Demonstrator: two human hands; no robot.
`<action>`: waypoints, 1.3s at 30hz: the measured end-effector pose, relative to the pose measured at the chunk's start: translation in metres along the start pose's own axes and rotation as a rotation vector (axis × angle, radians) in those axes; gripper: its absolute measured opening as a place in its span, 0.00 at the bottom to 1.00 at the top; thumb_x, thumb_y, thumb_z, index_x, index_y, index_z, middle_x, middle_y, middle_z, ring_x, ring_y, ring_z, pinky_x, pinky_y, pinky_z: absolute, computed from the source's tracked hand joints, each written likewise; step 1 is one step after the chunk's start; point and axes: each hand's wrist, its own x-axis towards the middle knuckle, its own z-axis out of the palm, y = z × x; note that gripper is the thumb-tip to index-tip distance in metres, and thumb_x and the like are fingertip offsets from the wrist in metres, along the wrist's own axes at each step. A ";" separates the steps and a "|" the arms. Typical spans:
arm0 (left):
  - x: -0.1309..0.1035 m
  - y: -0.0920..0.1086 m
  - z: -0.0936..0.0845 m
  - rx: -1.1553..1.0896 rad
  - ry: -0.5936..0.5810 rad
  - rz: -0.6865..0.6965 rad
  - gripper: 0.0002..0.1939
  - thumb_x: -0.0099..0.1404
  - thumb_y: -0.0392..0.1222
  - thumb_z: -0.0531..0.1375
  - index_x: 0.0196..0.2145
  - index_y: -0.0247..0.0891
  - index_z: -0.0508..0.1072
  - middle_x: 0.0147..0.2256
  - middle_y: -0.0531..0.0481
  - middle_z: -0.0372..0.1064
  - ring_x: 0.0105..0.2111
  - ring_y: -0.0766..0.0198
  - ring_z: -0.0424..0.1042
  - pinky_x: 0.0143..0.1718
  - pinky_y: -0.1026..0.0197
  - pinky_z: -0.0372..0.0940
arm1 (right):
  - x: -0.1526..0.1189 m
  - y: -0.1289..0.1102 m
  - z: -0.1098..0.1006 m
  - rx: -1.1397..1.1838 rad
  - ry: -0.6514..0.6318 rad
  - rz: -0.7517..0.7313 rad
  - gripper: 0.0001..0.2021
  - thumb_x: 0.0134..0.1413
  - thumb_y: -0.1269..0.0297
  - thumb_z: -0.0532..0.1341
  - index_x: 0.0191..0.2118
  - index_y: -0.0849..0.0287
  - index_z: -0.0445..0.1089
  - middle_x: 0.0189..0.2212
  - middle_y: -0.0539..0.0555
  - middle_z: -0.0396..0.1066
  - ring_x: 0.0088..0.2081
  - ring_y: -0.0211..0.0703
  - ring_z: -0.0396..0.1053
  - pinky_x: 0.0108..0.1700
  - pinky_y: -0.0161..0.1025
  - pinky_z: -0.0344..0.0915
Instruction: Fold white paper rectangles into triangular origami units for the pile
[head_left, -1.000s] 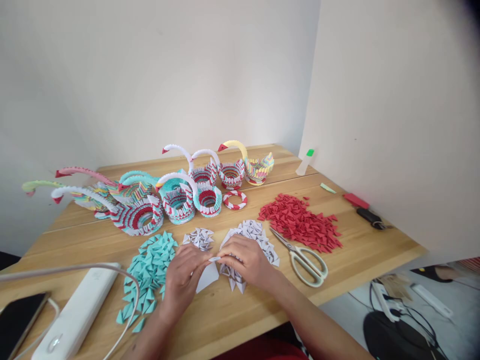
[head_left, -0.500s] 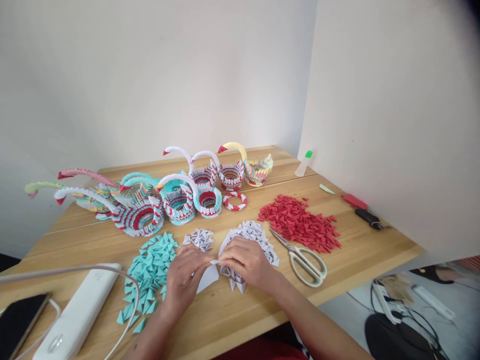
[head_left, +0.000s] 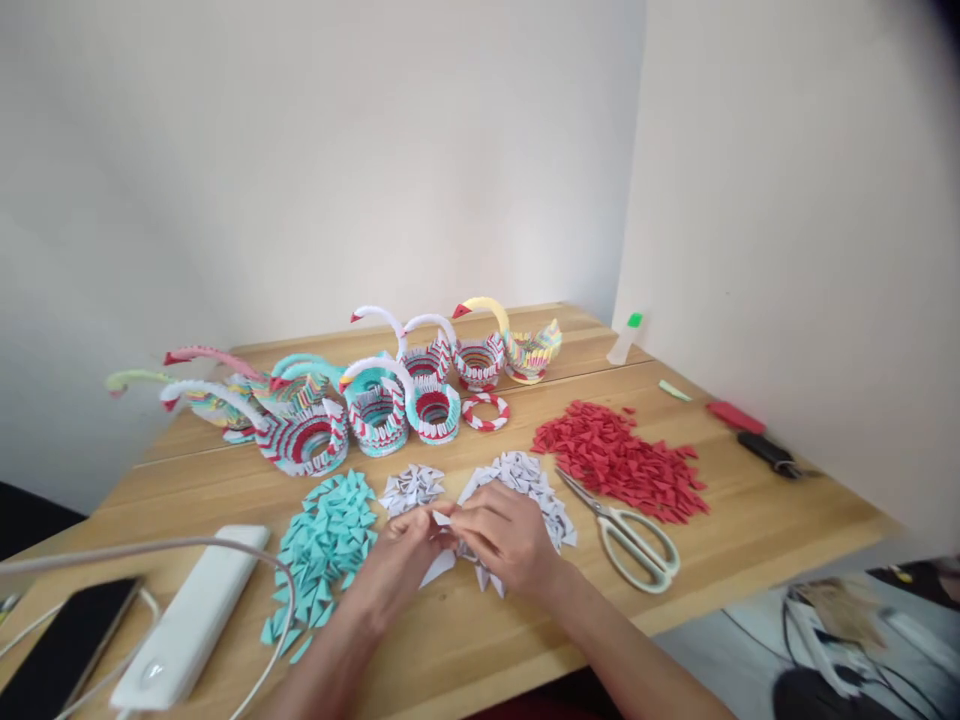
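Between my fingertips is a small white paper piece (head_left: pixel 441 519), pinched from both sides. My left hand (head_left: pixel 405 555) is closed on its left end, and my right hand (head_left: pixel 514 535) grips the right end. Below them a flat white paper sheet (head_left: pixel 439 568) lies on the table, partly covered by my hands. A heap of folded white paper triangles (head_left: pixel 551 500) sits behind and beneath my right hand. Just beyond my left hand is a smaller white pile (head_left: pixel 412 487). Turquoise paper triangles (head_left: pixel 322 545) are spread left of my left hand.
Several folded-paper swans (head_left: pixel 307 445) stand at the back left, near a red-and-white paper ring (head_left: pixel 486 411). Scissors (head_left: pixel 637 545) lie right of my hands, before a red triangle pile (head_left: pixel 619 460). A white power bank (head_left: pixel 195 615), phone (head_left: pixel 71 645) and cable occupy the left front.
My view has swung slightly left, so the whole table sits further right. The white piece is now tilted upright between my fingers, and my left hand has turned a little.
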 end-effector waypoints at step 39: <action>0.002 0.013 -0.007 -0.069 0.084 -0.099 0.12 0.58 0.46 0.66 0.36 0.34 0.77 0.34 0.45 0.75 0.34 0.61 0.72 0.43 0.60 0.64 | -0.043 -0.030 -0.067 0.343 -0.412 0.777 0.18 0.51 0.72 0.58 0.49 0.52 0.71 0.37 0.52 0.70 0.34 0.40 0.67 0.37 0.34 0.64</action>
